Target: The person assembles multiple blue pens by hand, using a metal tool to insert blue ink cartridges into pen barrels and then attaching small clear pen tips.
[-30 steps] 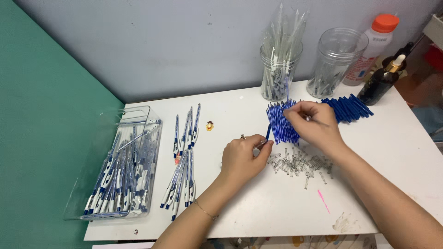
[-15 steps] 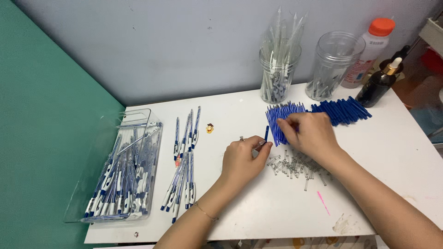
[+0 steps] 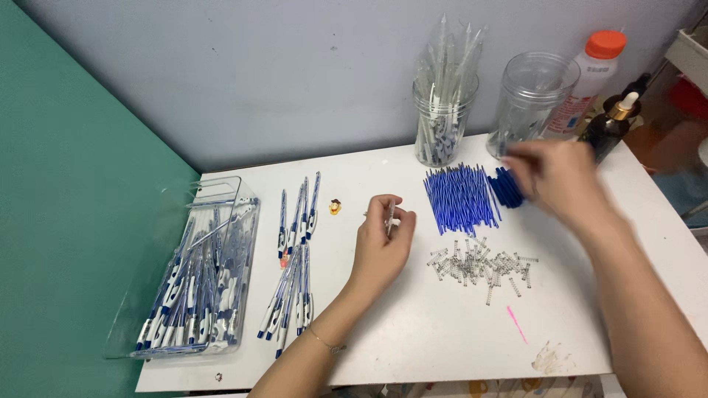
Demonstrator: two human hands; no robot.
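Observation:
My left hand [image 3: 382,247] rests on the white table [image 3: 413,346] and pinches a thin, pale pen part [image 3: 390,218] upright between its fingertips. My right hand [image 3: 560,177] is blurred by motion at the back right, above a pile of dark blue pen pieces [image 3: 507,189]. Whether it holds anything cannot be made out. A fan of blue refills [image 3: 459,199] lies between the two hands. Below it is a scatter of small metal springs [image 3: 479,265].
Several blue-and-white pens [image 3: 295,250] lie left of my left hand, and more fill a clear tray [image 3: 243,200] at the table's left edge. At the back stand a jar of clear barrels [image 3: 441,118], another clear jar [image 3: 532,96], a white orange-capped bottle [image 3: 594,74] and a dark dropper bottle [image 3: 612,127]. A small yellow figure [image 3: 335,207] sits nearby.
My right hand has left the blue refills and swung right and back toward the dark blue pieces. My left hand has stayed about where it was, now showing a pale part.

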